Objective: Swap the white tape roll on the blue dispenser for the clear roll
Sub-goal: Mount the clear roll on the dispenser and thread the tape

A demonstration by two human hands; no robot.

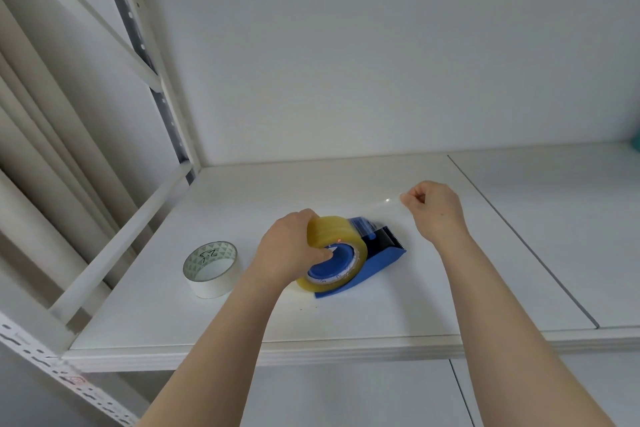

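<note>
The blue dispenser (381, 262) lies on its side on the white shelf, its black toothed blade end pointing right. The clear, yellowish roll (334, 230) sits around the dispenser's blue hub. My left hand (289, 248) grips this roll from the left, thumb pressed at the hub. My right hand (434, 210) is raised above and to the right of the blade, pinching the free end of a clear tape strip (381, 206) that stretches from the roll. The white tape roll (211, 269) lies flat on the shelf, left of my left hand, apart from the dispenser.
The white shelf board (346, 315) has a front edge near me and a seam (519, 239) running diagonally on the right. A metal rack post and slanted rail (138, 229) border the left side. A teal object (636, 142) shows at the far right edge.
</note>
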